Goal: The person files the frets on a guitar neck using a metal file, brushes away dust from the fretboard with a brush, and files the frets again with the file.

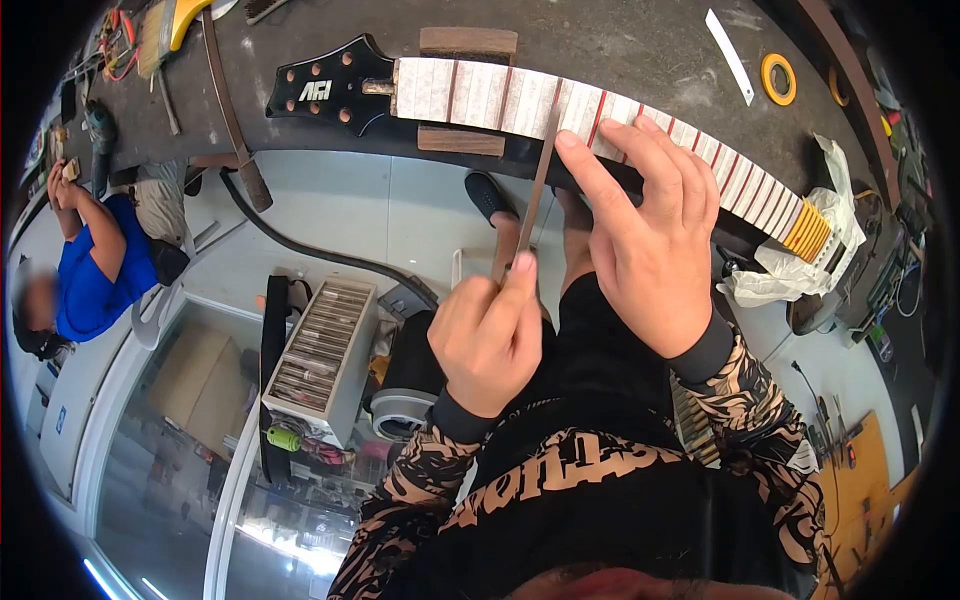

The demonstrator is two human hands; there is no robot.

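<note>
Neck: the guitar neck (480,95) is lying across the dark bench (640,40), in front of the person, its black headstock (350,70) pointing left.
Left hand: the left hand (488,345) is clamping a slim file (538,195) below the neck – the fingers are closing on it, one fingertip pressing along the tool, whose far end is meeting the neck's near edge.
Right hand: the right hand (650,240) is spreading over the neck, fingertips resting on it just right of the file; the grip is open, clamping nothing.
Strips: white strips are covering most of the neck and yellow bands (805,232) its right end – the covering is looking complete, with narrow reddish lines showing between many strips. How many lines are filed and how many are remaining, one cannot tell.
Blocks: two wooden blocks (468,40) (460,139) are showing at the neck's far and near edges.
Tape roll: a yellow roll (765,80) is lying beyond the neck, beside a white strip (729,55).
Co-worker: another person (95,250) is working well left of the neck.
</note>
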